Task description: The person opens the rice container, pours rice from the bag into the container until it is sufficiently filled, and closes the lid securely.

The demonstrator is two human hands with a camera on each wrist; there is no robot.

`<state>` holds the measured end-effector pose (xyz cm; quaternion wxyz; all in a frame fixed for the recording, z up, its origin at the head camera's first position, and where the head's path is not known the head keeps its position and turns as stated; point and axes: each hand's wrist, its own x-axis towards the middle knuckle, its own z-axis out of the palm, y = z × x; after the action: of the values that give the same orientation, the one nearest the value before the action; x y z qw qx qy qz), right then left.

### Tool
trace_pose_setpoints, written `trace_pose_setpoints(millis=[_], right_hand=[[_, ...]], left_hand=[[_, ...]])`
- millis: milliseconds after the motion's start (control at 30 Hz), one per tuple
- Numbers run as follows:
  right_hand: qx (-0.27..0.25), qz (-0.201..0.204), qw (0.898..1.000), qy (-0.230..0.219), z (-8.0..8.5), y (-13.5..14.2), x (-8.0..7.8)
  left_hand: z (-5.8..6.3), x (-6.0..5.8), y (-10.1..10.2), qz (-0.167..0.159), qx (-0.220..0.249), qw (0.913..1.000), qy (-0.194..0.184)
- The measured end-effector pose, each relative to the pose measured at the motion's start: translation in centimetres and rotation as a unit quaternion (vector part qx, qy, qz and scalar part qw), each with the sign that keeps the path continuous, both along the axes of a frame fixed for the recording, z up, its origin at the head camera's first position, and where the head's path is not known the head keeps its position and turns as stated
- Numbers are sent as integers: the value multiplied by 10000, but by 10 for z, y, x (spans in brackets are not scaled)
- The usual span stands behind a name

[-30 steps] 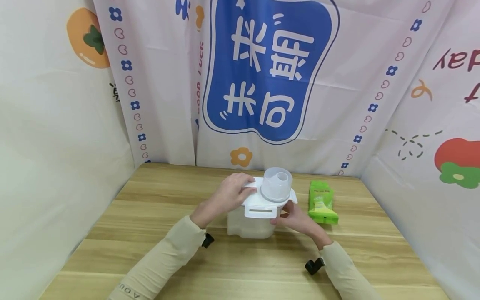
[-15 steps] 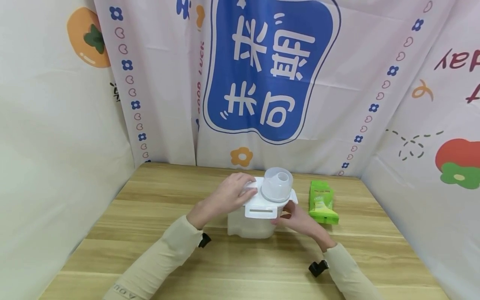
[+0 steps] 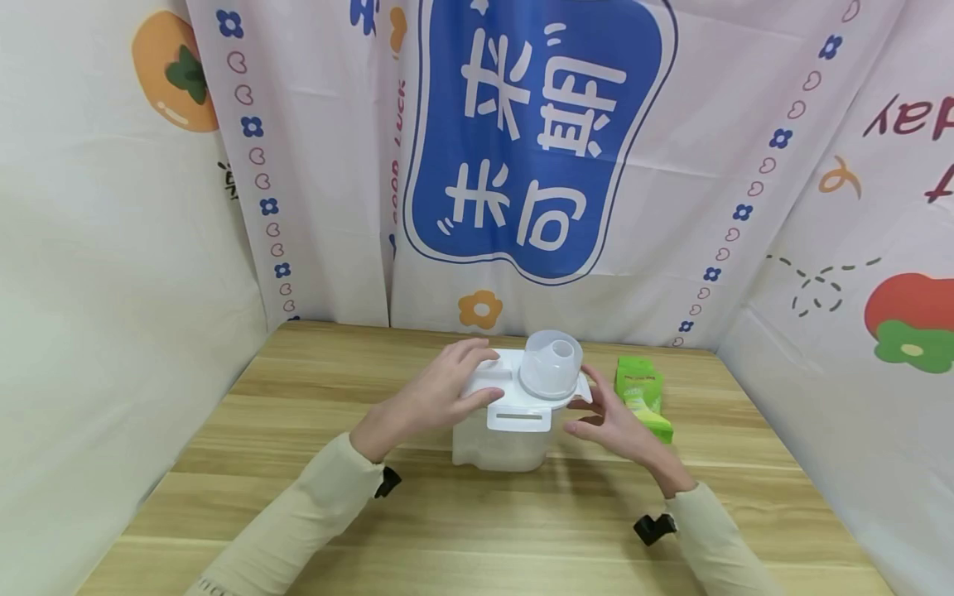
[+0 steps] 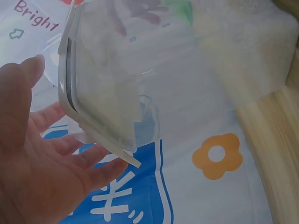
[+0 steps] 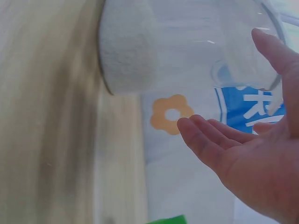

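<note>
A translucent plastic storage container (image 3: 499, 451) stands upright on the table, with a white lid (image 3: 488, 382) on top. Over the lid's right part sits a clear round cup (image 3: 550, 368). Whitish contents (image 5: 126, 51) fill the container's lower part in the right wrist view. My left hand (image 3: 428, 397) is spread at the lid's left end, thumb and fingers apart; in the left wrist view its fingertips are close to the lid's rim. To the right of the container, my right hand (image 3: 622, 426) has its fingers loosely extended, holding nothing. A flap (image 3: 519, 420) faces the front.
A green packet (image 3: 639, 396) lies on the wooden table (image 3: 335, 364), just behind and right of my right hand. Printed white cloth (image 3: 328, 165) hangs behind and along both sides of the table. Small black devices are strapped at both wrists.
Both hands have loosened from the container. The left thumb and fingers have spread and shifted slightly left; the right hand has drawn back to the right. The container has stayed in place.
</note>
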<state>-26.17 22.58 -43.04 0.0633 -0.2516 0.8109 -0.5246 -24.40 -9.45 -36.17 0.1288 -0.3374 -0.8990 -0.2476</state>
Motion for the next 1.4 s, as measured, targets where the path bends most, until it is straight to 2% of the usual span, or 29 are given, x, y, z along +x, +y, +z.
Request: trace_pose_setpoints(millis=[100,433,600,667,900,1100,1300,1400], right_hand=[[-101,2,9999,120,6,2,2],[-82,-151,9980,606,24,-7,11],[-264,-8,9984,501,30,-16,14],[-250,-81,9987,435,31,-20,15],[-318,-387,9985,211,28,-33,21],[-499,-669,9957,402,21,-41,23],[-712,-692,9935,558,16,-45,22],[-722,-668,9937,532,16,-47,21]], left_hand=[[-4,1,-2,-51,52,9999,70],[-11,-1,-9,13,209,9996,-189],[-13,0,-11,-93,52,9997,-221],[-13,0,-11,-124,-18,9997,-188],[-14,2,-10,-122,-259,9995,-96],[-18,4,-8,-98,-443,9990,-12],[-20,4,-7,-126,-394,9988,268],[-21,4,-7,-58,-445,9986,282]])
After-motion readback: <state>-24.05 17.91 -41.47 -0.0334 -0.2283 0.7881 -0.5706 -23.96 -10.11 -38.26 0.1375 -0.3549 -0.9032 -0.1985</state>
